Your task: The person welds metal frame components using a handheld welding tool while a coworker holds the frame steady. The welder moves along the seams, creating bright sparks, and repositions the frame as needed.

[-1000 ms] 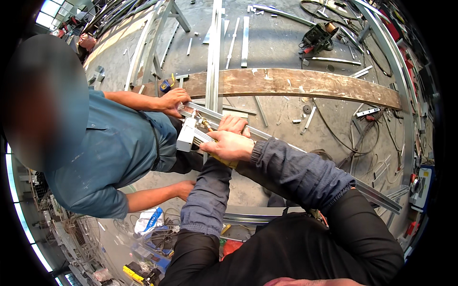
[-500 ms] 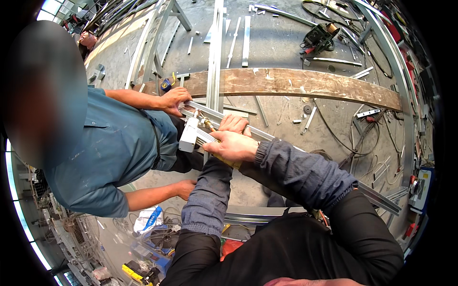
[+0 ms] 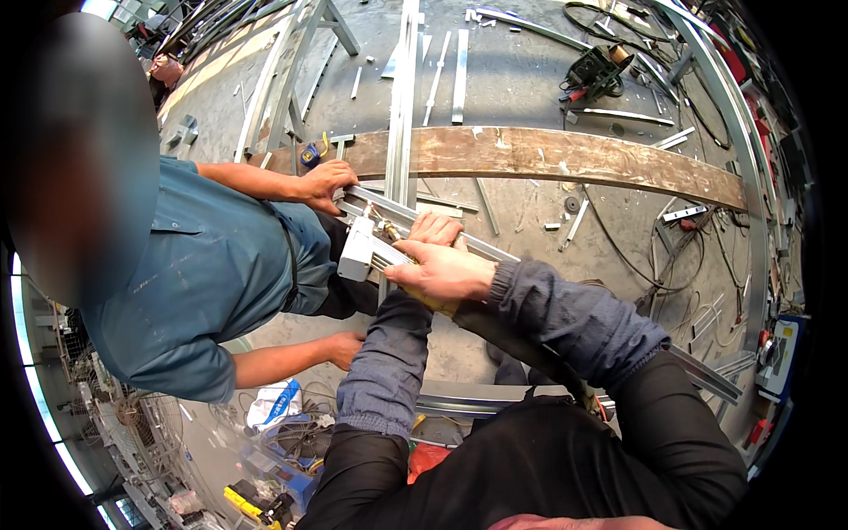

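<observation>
My right hand (image 3: 449,272) is wrapped round a handheld tool with a silver-white boxy head (image 3: 358,249), a brass fitting and a yellow part beneath. A thick dark hose (image 3: 521,340) trails back from it under my right forearm. My left hand (image 3: 436,229) lies beyond, its fingers closed over a long metal profile (image 3: 486,248); my right hand partly hides it. The tool's brass end sits close beside this profile, whether touching I cannot tell. A co-worker's hand (image 3: 329,184) holds the profile's far left end; their other hand (image 3: 343,350) hangs lower.
A wooden plank (image 3: 565,159) crosses behind the profile, and an upright metal bar (image 3: 403,106) passes over it. A blue tape measure (image 3: 309,156) lies at the plank's left end. Cables (image 3: 649,274), metal offcuts (image 3: 460,75) and a dark machine (image 3: 594,71) lie on the floor.
My right hand and the tool have shifted slightly to the right. My left hand and the co-worker's hands keep nearly the same places.
</observation>
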Motion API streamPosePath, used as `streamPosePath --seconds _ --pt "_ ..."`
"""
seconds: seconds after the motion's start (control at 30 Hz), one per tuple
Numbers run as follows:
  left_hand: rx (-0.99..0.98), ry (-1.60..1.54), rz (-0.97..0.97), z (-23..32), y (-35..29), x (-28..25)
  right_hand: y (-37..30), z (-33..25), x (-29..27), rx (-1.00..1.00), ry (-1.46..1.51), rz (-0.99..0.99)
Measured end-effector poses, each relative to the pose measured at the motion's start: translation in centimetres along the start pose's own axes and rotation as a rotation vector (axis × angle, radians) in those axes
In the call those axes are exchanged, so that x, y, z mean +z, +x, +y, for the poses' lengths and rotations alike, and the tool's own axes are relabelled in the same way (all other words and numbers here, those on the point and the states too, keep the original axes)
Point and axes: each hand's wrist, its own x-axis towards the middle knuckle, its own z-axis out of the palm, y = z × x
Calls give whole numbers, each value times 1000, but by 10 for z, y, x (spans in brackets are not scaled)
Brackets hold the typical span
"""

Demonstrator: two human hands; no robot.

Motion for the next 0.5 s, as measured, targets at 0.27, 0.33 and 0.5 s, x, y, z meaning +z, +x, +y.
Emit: streamPosePath --seconds 0.27,0.33,0.5 --pt "-173 40 -17 19 -6 3 -86 -22 -109 230 615 -218" --pt "-167 83 -74 23 5 -3 -102 -9 -139 286 634 -39" --pt "-178 117 -78 27 4 -15 -85 -22 -211 187 586 -183"
